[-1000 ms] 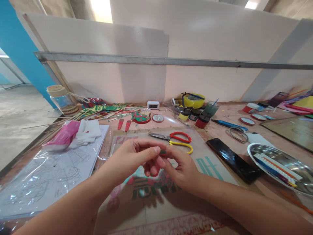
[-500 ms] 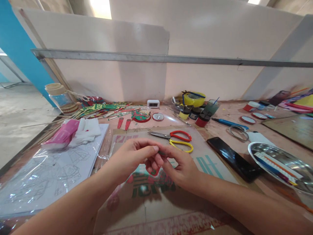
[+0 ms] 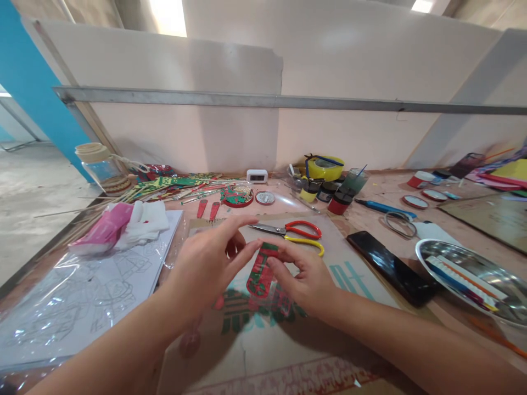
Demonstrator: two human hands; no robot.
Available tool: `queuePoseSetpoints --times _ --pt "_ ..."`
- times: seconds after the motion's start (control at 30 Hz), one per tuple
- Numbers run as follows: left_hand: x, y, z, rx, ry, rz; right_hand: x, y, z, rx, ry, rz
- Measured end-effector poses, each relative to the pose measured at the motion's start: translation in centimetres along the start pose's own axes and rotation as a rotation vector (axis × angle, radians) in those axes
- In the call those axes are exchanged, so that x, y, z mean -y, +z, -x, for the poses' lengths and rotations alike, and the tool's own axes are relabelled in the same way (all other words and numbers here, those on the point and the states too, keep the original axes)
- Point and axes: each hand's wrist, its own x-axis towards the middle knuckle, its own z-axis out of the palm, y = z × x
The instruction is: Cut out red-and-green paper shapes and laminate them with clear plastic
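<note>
The right hand [image 3: 307,277] pinches the red strip [image 3: 259,277] by its edge; the left hand [image 3: 203,263] has its fingers spread apart. A loose pinch could let the strip drop.

The right hand [image 3: 310,277] hides part of the red-and-green strip [image 3: 257,277]. Near the back edge of the desk [image 3: 382,189], the reading on the white digital clock [image 3: 257,176] is too small to make out; rightward, coloured sheets [image 3: 511,170] are cut off.
</note>
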Motion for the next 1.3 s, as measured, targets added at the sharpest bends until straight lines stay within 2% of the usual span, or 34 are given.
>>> queuePoseSetpoints --times 0.1,0.2,0.67,0.93,1.17,1.23,1.3 --pt "0.62 -0.11 -0.04 -0.21 0.346 -0.302 0.16 -0.13 0.09 0.03 -0.047 0.07" --pt "0.71 -0.13 -0.13 -0.261 0.492 -0.403 0.3 -0.2 0.18 0.029 -0.07 0.124" --pt "0.6 0.01 0.15 -0.155 0.535 -0.5 -0.55 -0.06 0.31 -0.007 -0.257 0.33" --pt "0.18 -0.08 0.2 -0.111 0.606 -0.671 -0.17 -0.18 0.17 0.025 -0.346 0.465" --pt "0.33 0.05 0.05 -0.124 0.662 -0.71 -0.36 -0.12 0.39 0.07 -0.326 0.451" --pt "0.5 0.13 -0.02 -0.126 0.665 -0.714 -0.19 -0.12 0.28 0.088 -0.242 0.386" --pt "0.62 0.29 -0.06 -0.13 0.669 -0.716 0.15 -0.13 0.03 0.108 -0.09 0.272"
